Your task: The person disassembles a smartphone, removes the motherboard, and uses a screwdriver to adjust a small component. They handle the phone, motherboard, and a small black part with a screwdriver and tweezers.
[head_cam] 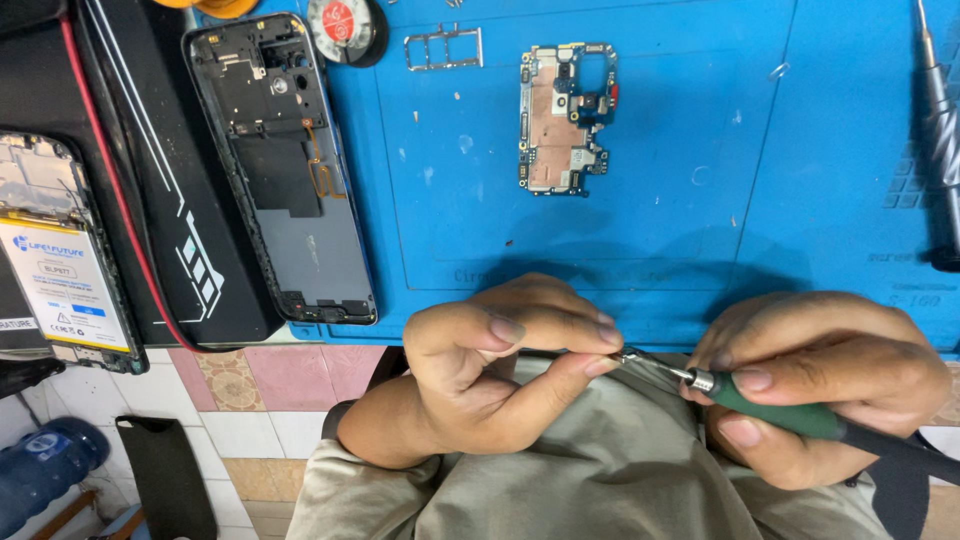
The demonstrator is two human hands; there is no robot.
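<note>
My right hand [830, 385] grips a tool with a green handle [790, 413] and a thin metal tip [655, 367] that points left. My left hand [490, 375] pinches something very small between thumb and forefinger right at that tip; the item itself is too small to make out. Both hands hover over my lap, just below the front edge of a blue work mat [680, 180]. On the mat lie a phone circuit board [563, 118] and a small metal card tray [443, 48].
An opened phone shell [283, 170] lies at the mat's left edge on a black case [170, 200]. A second opened phone with a white-labelled battery [60, 260] lies far left. A silver screwdriver [940, 120] rests at the right. A solder spool [340, 28] sits up top. Tiled floor lies below.
</note>
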